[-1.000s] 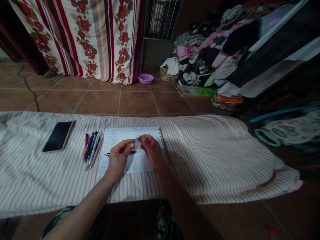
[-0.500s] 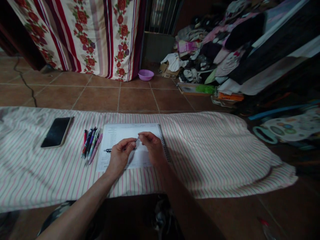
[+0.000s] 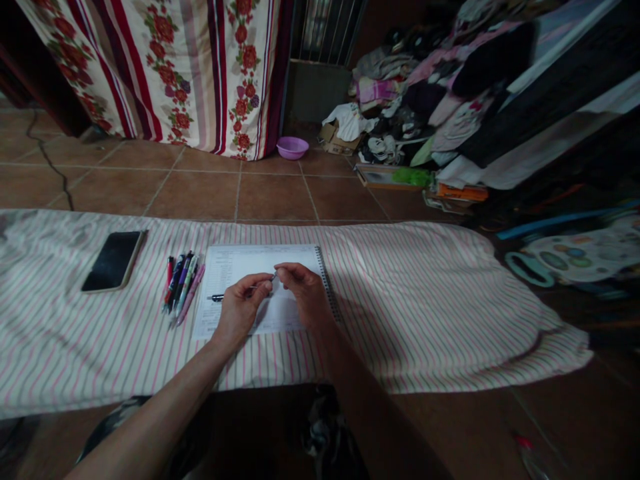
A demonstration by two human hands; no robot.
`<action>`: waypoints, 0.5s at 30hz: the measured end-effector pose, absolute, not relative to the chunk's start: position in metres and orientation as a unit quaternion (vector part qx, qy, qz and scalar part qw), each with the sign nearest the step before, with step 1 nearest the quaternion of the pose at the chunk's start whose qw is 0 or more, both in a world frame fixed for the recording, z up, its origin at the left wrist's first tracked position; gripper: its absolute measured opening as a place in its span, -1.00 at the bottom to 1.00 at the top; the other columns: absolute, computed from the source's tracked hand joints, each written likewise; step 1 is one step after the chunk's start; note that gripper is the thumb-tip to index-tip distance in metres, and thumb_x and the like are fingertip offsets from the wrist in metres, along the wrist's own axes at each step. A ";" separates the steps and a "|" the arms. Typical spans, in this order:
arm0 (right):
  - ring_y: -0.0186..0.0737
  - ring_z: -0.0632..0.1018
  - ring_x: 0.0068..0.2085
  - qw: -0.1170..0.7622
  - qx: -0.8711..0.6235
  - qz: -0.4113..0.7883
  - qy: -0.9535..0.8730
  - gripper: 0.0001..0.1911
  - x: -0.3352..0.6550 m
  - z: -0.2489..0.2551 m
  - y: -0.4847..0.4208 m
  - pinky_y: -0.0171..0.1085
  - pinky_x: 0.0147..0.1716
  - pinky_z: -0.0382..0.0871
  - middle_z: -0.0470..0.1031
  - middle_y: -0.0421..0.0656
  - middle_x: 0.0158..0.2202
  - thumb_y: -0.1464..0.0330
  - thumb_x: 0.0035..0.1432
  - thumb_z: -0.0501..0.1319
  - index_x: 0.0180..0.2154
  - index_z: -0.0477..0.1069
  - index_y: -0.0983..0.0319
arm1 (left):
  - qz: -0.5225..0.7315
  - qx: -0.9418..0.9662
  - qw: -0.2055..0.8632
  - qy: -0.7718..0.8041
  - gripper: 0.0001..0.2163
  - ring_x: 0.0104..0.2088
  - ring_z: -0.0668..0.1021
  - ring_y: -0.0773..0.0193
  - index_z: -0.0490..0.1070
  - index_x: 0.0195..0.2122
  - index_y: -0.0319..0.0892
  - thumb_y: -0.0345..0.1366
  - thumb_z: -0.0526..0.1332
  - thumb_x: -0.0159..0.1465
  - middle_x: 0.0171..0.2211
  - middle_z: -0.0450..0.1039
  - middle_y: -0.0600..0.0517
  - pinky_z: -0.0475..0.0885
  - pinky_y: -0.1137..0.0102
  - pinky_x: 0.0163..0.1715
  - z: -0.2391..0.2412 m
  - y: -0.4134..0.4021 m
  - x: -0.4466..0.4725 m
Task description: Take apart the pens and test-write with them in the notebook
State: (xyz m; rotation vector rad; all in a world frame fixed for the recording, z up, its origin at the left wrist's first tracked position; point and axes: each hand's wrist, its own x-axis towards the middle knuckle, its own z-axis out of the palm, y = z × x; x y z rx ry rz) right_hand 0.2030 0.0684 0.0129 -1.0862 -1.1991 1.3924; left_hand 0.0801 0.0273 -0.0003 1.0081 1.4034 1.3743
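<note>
A small, slim, silvery metal pen part [image 3: 274,275] is sitting pinched at both ends. The left hand [image 3: 239,312] and right hand [image 3: 306,295] are gripping it between fingertips, just above the white spiral-bound notebook [image 3: 240,261] near the pink-striped cloth's [image 3: 425,300] far edge.

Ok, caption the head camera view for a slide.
Left hand and right hand pinch a small silvery part over a spiral notebook on striped cloth, pens and phone alongside.

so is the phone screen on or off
Off, as far as shows: the phone lies face up on the striped cloth, its screen plain black, with no glow.
</note>
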 end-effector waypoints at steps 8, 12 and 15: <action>-0.37 0.38 -0.42 0.481 -0.428 0.584 -0.494 -0.68 0.204 0.007 0.069 -0.35 -0.39 0.25 0.45 -0.25 -0.42 0.24 -0.09 0.28 -0.22 0.47 0.17 | 0.559 0.401 0.459 0.562 -0.80 -0.43 0.50 0.35 0.51 -0.34 -0.19 -0.23 0.30 0.01 -0.43 0.53 0.05 0.39 0.44 -0.34 0.008 0.027 0.081; -0.38 0.37 -0.44 0.457 -0.420 0.611 -0.492 -0.72 0.202 0.004 0.068 -0.36 -0.44 0.23 0.43 -0.25 -0.45 0.26 -0.14 0.31 -0.31 0.48 0.21 | 0.583 0.387 0.467 0.541 -0.78 -0.48 0.47 0.40 0.44 -0.31 -0.19 -0.26 0.32 0.00 -0.52 0.47 0.12 0.36 0.48 -0.40 0.009 0.028 0.081; -0.39 0.36 -0.47 0.454 -0.418 0.619 -0.486 -0.77 0.200 0.006 0.067 -0.37 -0.47 0.22 0.45 -0.24 -0.46 0.26 -0.17 0.31 -0.41 0.48 0.23 | 0.601 0.386 0.470 0.518 -0.80 -0.49 0.46 0.41 0.38 -0.35 -0.18 -0.28 0.32 0.00 -0.54 0.43 0.15 0.35 0.49 -0.41 0.009 0.029 0.081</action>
